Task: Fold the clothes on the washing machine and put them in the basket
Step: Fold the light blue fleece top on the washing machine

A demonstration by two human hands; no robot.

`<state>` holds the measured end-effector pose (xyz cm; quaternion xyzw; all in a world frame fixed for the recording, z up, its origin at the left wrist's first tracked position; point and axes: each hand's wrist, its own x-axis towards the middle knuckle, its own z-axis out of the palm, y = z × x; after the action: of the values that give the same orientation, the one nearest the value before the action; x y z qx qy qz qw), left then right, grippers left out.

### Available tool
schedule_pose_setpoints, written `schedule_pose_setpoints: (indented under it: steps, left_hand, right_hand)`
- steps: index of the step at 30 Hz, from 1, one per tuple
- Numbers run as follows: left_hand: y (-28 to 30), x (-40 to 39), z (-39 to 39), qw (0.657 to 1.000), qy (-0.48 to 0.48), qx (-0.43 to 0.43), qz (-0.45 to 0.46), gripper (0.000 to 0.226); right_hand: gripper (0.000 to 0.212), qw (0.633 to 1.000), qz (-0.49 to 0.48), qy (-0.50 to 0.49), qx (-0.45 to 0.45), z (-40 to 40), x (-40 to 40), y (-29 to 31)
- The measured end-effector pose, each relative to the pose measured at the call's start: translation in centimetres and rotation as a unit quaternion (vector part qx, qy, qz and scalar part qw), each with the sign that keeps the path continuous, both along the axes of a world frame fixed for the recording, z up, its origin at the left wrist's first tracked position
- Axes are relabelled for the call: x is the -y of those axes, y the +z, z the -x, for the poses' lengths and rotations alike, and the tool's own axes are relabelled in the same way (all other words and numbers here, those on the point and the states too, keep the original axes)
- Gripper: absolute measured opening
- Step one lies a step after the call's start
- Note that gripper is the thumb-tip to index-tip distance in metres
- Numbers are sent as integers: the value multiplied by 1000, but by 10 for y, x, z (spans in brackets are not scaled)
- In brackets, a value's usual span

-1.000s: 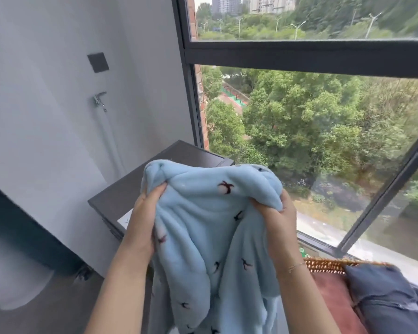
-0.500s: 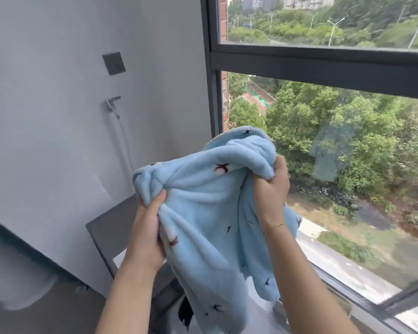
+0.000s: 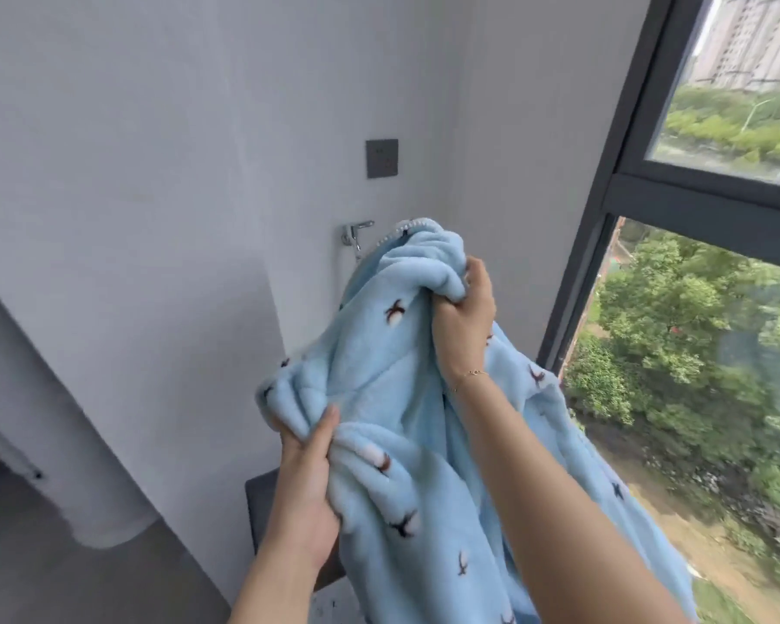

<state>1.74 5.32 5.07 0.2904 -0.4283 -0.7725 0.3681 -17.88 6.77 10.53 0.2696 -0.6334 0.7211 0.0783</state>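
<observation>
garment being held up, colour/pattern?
Light blue fleece garment with small dark brown-and-white bird-like motifs; shows best in the head view.

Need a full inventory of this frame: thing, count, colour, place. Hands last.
light blue fleece garment with small dark bird prints: 1, light blue, held up mid-frame, hanging down to the bottom edge
dark grey wall socket plate: 1, dark grey, on the white wall above the tap
chrome wall tap: 1, silver, on the wall, just left of the garment's top
dark washing machine top: 1, dark grey, only a corner shows beside the left wrist
dark-framed window: 1, black frame, right side, trees outside
thin gold bracelet: 1, gold, right wrist
left hand: 1, grips a lower bunch of garment
right hand: 1, grips the garment's upper bunch
</observation>
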Motion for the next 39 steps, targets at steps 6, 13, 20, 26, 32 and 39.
schedule_pose_setpoints:
  steps: [6, 13, 20, 26, 32, 39]
  left_hand:
    - [-100, 66, -18, 971, 140, 149, -121, 61]
    - [-187, 43, -32, 925, 144, 284, -206, 35]
    - [-197, 41, 0, 895, 184, 386, -129, 27]
    - [-196, 50, 13, 862, 200, 461, -65, 35]
    - [-201, 71, -41, 874, 222, 389, -188, 25]
    - [-205, 54, -79, 914, 59, 365, -168, 80]
  right_hand:
    - [49, 904, -385, 185, -27, 10, 85, -84]
    - [36, 868, -397, 270, 129, -38, 11, -202]
    - [18, 764, -484, 275, 325, -56, -84, -260]
    - [22, 774, -447, 255, 369, -45, -93, -263]
    - [24, 855, -446, 48, 259, 11, -94, -262]
    - [15, 841, -239, 18, 485, -48, -76, -270]
